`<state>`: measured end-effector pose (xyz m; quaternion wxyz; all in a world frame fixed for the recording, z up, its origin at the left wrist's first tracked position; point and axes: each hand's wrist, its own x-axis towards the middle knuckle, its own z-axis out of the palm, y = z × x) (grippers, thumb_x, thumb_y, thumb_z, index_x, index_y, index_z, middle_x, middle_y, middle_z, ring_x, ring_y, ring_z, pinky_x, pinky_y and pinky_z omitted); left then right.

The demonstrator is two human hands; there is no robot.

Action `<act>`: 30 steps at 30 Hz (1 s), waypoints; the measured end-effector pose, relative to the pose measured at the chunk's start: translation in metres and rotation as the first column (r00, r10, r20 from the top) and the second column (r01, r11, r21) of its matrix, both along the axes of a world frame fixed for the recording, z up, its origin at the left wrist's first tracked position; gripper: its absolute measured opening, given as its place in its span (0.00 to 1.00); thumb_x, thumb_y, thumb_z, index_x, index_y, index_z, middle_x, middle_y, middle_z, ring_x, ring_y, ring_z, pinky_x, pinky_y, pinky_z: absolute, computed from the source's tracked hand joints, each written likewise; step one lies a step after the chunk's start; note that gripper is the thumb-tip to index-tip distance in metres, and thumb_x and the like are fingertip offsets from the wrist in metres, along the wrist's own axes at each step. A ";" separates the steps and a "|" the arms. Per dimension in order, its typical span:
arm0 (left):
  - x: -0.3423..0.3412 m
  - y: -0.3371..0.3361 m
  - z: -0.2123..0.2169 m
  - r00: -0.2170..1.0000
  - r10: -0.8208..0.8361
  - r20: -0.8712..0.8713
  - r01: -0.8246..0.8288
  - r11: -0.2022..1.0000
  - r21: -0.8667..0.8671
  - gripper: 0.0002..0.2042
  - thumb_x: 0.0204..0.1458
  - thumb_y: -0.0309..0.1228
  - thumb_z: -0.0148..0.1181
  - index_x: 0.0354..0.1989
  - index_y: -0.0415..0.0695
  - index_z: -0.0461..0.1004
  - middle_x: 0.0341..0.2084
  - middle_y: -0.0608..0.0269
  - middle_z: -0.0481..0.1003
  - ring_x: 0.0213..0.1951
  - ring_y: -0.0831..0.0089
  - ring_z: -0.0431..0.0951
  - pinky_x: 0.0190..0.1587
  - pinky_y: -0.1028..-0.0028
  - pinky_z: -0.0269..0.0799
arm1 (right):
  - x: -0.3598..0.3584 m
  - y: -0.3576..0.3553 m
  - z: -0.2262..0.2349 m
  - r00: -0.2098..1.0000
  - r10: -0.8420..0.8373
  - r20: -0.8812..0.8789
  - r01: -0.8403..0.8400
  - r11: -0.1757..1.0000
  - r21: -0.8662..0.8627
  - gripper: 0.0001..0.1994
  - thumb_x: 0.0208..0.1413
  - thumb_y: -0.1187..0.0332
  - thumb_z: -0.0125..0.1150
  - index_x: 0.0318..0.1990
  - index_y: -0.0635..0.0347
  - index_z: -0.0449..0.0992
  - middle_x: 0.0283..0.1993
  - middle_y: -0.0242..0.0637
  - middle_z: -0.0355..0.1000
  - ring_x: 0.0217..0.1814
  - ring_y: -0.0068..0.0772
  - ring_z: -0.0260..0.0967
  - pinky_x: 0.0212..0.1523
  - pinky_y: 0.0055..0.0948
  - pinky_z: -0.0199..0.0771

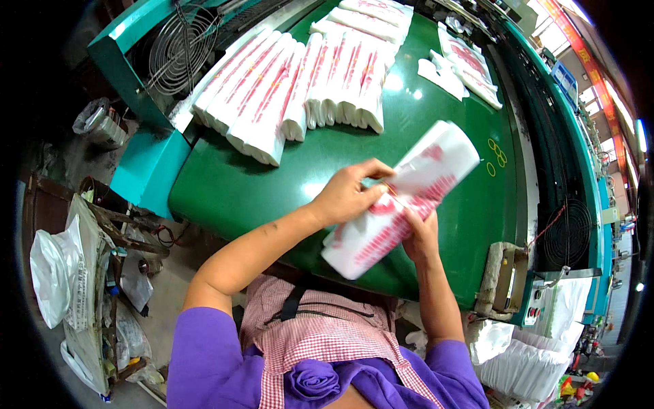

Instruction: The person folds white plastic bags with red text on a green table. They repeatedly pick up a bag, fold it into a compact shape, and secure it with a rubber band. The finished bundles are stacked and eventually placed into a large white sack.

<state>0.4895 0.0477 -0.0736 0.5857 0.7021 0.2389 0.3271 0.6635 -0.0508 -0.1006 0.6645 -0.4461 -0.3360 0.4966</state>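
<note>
I hold a folded bundle of white plastic bags with red print (402,198) above the near edge of the green conveyor belt (245,184). My left hand (347,192) grips its middle from the left, fingers curled over the top. My right hand (419,235) holds it from below on the right. A thin yellow rubber band appears to lie between the fingers of both hands at the bundle's middle. Further back on the belt lie rows of similar white and red bag stacks (293,85).
More bag stacks (466,65) lie at the belt's far right, and a few yellow rubber bands (496,155) beside the bundle. A round fan grille (180,51) sits on the teal machine at left. White sacks (54,273) hang left; a sack of bags (531,361) stands right.
</note>
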 end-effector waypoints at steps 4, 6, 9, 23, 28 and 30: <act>-0.012 0.075 0.020 0.972 0.233 -0.006 -0.199 0.841 0.503 0.20 0.48 0.27 0.59 0.52 0.42 0.70 0.53 0.52 0.69 0.56 0.62 0.68 0.59 0.65 0.63 | 0.065 0.092 0.020 0.968 0.004 0.250 0.013 0.998 -0.067 0.23 0.42 0.75 0.63 0.49 0.67 0.66 0.40 0.37 0.72 0.39 0.32 0.72 0.41 0.31 0.75; -0.022 0.138 0.007 0.839 0.544 -0.006 -0.478 0.742 0.470 0.22 0.48 0.28 0.58 0.54 0.39 0.68 0.52 0.50 0.69 0.57 0.58 0.68 0.61 0.67 0.60 | 0.096 0.143 0.035 0.864 -0.002 0.503 0.049 0.996 -0.079 0.23 0.43 0.73 0.63 0.50 0.67 0.66 0.40 0.38 0.72 0.36 0.30 0.72 0.40 0.30 0.75; -0.026 0.216 0.004 0.694 0.650 -0.311 -0.415 0.714 0.564 0.31 0.44 0.41 0.60 0.55 0.35 0.66 0.53 0.39 0.67 0.56 0.49 0.66 0.60 0.62 0.61 | 0.136 0.228 0.031 0.777 0.144 0.613 0.007 0.971 -0.237 0.25 0.47 0.67 0.62 0.52 0.67 0.65 0.43 0.41 0.72 0.38 0.31 0.72 0.40 0.29 0.74; 0.019 0.232 0.006 0.501 0.542 -0.675 -0.152 0.823 0.548 0.32 0.43 0.38 0.59 0.57 0.32 0.62 0.53 0.38 0.64 0.52 0.48 0.71 0.54 0.60 0.68 | 0.060 0.354 -0.002 0.317 0.209 0.925 -0.025 0.977 -0.212 0.59 0.31 0.46 0.73 0.65 0.75 0.45 0.54 0.68 0.65 0.57 0.57 0.67 0.56 0.40 0.69; -0.015 0.188 0.002 0.546 0.525 -0.652 -0.115 0.819 0.563 0.35 0.42 0.40 0.61 0.59 0.35 0.61 0.52 0.38 0.65 0.53 0.48 0.70 0.55 0.60 0.66 | 0.015 0.270 0.004 0.294 0.189 0.937 0.070 0.973 -0.219 0.57 0.36 0.46 0.71 0.66 0.73 0.44 0.58 0.66 0.60 0.59 0.57 0.64 0.58 0.41 0.65; -0.034 0.176 -0.001 0.577 0.611 -0.542 -0.137 0.727 0.673 0.35 0.42 0.41 0.62 0.60 0.37 0.62 0.54 0.39 0.64 0.56 0.48 0.67 0.58 0.60 0.62 | -0.012 0.248 0.009 0.306 0.138 0.942 0.127 0.975 -0.185 0.58 0.37 0.44 0.70 0.67 0.70 0.42 0.60 0.66 0.58 0.59 0.59 0.64 0.58 0.42 0.65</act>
